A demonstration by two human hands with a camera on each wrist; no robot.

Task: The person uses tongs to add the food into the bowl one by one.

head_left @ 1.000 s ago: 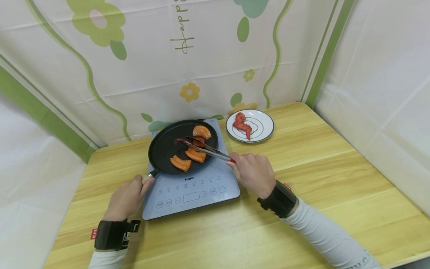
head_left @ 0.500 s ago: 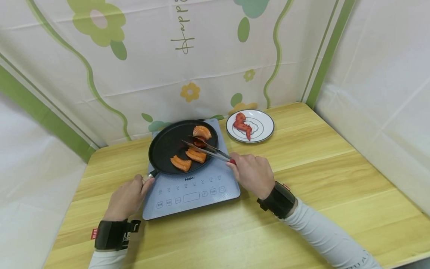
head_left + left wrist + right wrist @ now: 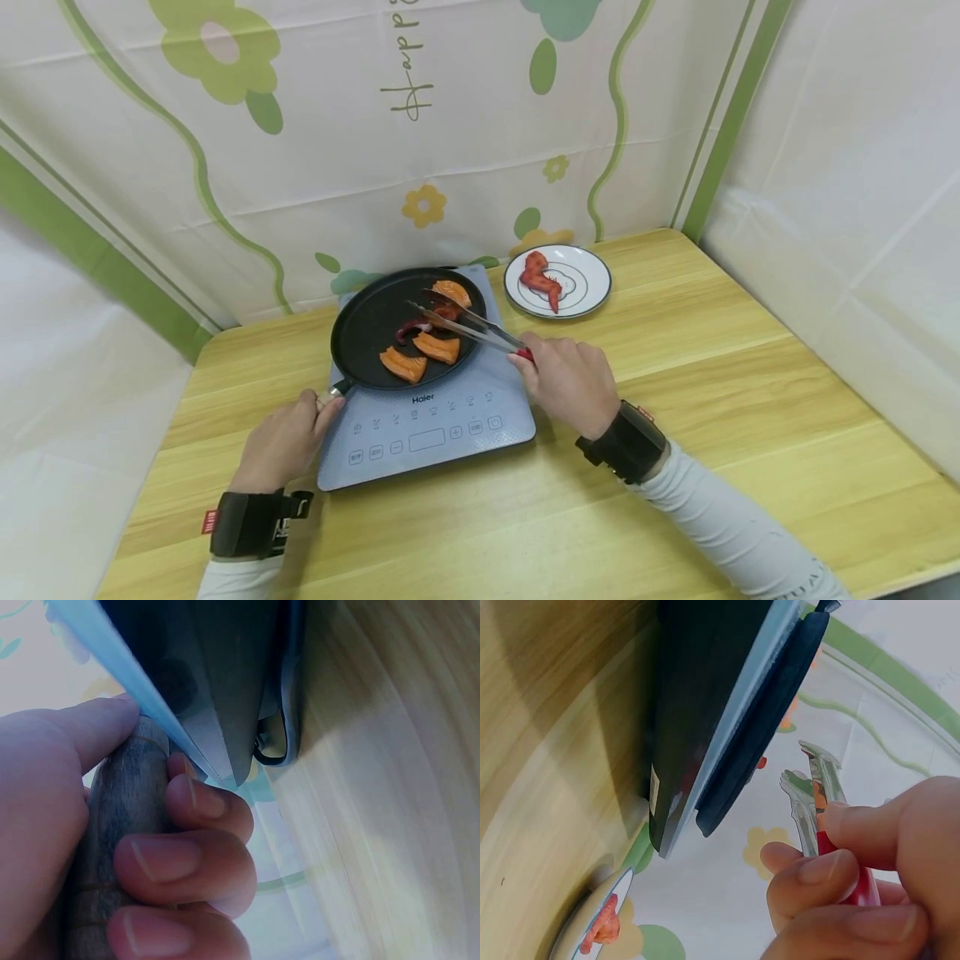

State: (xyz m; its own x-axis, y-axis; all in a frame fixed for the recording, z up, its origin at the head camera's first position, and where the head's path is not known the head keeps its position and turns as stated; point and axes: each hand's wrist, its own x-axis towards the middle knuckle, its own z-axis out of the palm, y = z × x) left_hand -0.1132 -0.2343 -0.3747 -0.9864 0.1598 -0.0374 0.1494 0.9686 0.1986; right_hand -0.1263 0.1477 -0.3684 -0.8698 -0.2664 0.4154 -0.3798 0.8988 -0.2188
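Note:
My left hand (image 3: 281, 442) grips the handle (image 3: 127, 795) of a black frying pan (image 3: 363, 329), fingers curled round it. In my right hand (image 3: 573, 383) I hold metal tongs (image 3: 491, 337) by their red grips, thumb and fingers pinching them. The tongs' tips stand apart above the pan. Three orange salmon slices lie in the pan: an upper salmon slice (image 3: 453, 292), a middle salmon slice (image 3: 437, 347) and a lower salmon slice (image 3: 403, 364). A curved dark purple-red piece (image 3: 402, 332), like a tentacle, lies near the middle slice. A red piece (image 3: 447, 312) shows partly behind the tongs.
Under the pan is a flat pale blue induction cooker (image 3: 442, 450) with touch buttons along its front. To its right, a white plate (image 3: 588, 283) with a dark rim bears a red chicken wing (image 3: 537, 279). A flowered cloth (image 3: 480, 142) hangs behind the wooden table (image 3: 712, 375).
The tongs' tips, close together on the purple-red piece a second ago, have parted and lifted slightly. That piece now lies loose in the pan. The left hand has stayed still.

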